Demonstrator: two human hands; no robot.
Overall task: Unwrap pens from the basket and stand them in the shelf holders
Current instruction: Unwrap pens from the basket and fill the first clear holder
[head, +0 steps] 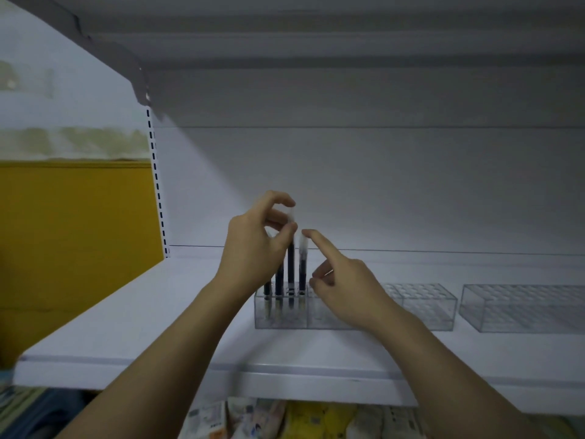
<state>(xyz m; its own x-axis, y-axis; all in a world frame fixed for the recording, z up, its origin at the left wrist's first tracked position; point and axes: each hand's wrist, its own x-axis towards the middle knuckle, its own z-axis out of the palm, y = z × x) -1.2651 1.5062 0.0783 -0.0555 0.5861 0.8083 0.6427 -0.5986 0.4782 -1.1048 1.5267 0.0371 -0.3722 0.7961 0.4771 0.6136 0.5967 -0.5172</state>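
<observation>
A clear plastic holder (pixel 281 315) with rows of holes stands on the white shelf (pixel 133 315). Several dark pens with clear caps stand upright in its left end. My left hand (pixel 256 245) pinches the cap end of the tallest pen (pixel 291 261), which sits in a hole but rises above the others. My right hand (pixel 342 280) is just right of the pens, its forefinger stretched out and touching the top of the rightmost pen (pixel 303 264), the other fingers curled. The basket is out of sight.
Two more clear holders stand to the right, a middle holder (pixel 424 305) and a far right holder (pixel 522 308). The upper shelf (pixel 316 58) hangs low overhead. A yellow panel (pixel 76 229) is at the left. Packaged goods (pixel 285 419) lie below the shelf edge.
</observation>
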